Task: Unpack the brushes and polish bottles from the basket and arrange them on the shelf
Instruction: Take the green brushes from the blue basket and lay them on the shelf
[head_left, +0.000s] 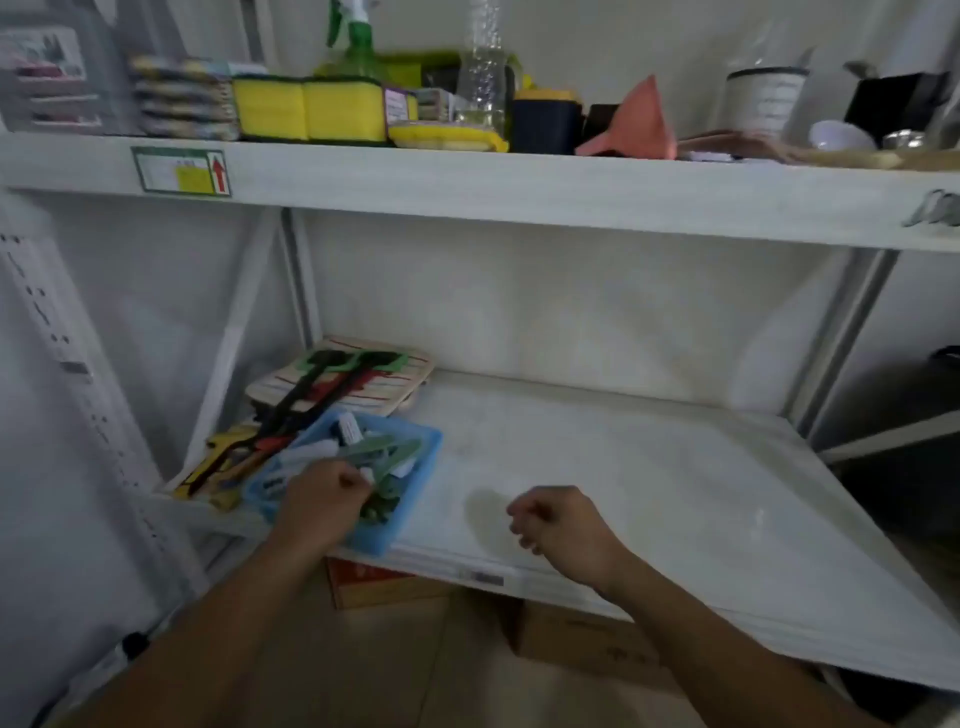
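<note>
A blue plastic basket (426, 447) sits at the left front of the white lower shelf (623, 467). It holds several grey-green brushes (379, 452) and small white polish bottles (349, 428). My left hand (322, 499) is inside the basket with its fingers closed around a brush handle. My right hand (558, 525) hovers over the shelf's front edge to the right of the basket, fingers loosely curled and holding nothing.
Behind the basket lie a striped wooden board (384, 384) with long black, red and green tools (322, 395) on it. The upper shelf (467, 182) carries yellow sponges (306, 109), a spray bottle (358, 36), a funnel (636, 119) and jars. Cardboard boxes (571, 639) stand below.
</note>
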